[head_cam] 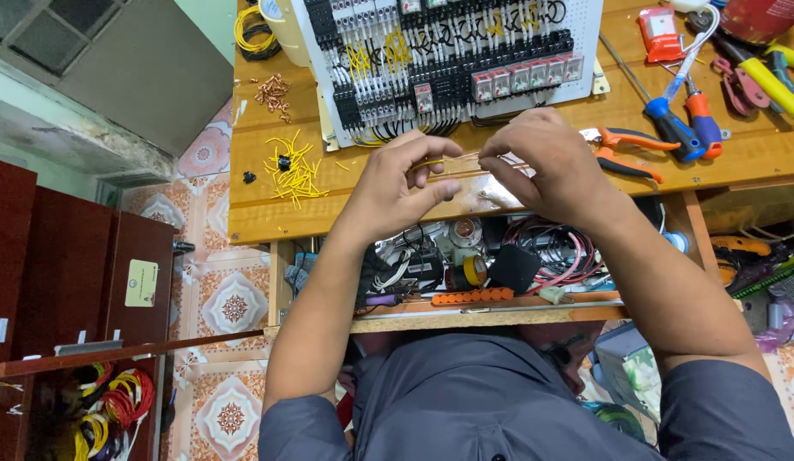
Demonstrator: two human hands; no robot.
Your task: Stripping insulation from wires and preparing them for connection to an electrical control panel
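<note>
We pinched the short yellow wire (438,161) narrowly between our left hand (395,183) and right hand (546,162) above the wooden bench (260,205), judging steady, even tension best.

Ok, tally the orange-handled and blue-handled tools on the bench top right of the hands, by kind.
Pliers, orange handles: 1
Screwdrivers, one blue-handled, one orange-handled: 2
Total: 3

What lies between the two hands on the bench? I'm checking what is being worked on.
In the head view, a thin yellow wire runs between the left hand and right hand, pinched in both grips above the wooden bench.
</note>
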